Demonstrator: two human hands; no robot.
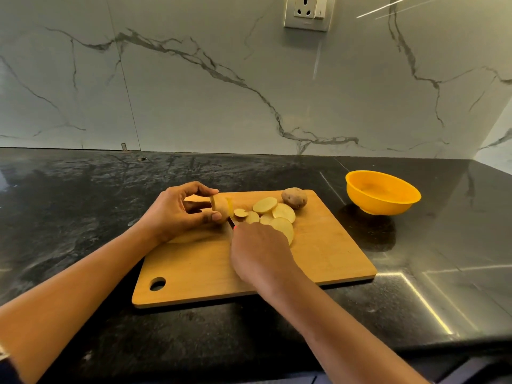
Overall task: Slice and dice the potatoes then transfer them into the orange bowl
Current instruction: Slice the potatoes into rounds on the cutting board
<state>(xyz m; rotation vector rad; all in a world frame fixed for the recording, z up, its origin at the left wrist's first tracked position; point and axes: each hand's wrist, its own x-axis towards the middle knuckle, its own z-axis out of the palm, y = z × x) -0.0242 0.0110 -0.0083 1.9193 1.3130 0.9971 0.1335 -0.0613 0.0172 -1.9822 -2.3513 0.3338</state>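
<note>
A wooden cutting board [318,253] lies on the black counter. My left hand [177,212] pinches the remaining end of a potato [220,206] on the board's far left part. My right hand [260,253] grips a knife; only a short stretch of its blade [231,221] shows right beside the potato piece, and the handle is hidden in my fist. Several round potato slices [273,214] lie in a loose pile just right of the blade. A whole unpeeled potato [294,197] rests at the board's far edge. The orange bowl [383,193] stands to the board's right, with nothing in it.
The black stone counter [83,217] meets a marble-patterned wall at the back, with a wall socket [307,12] high up. The counter's front edge runs along the bottom. The board has a hanging hole [158,284] at its near left corner.
</note>
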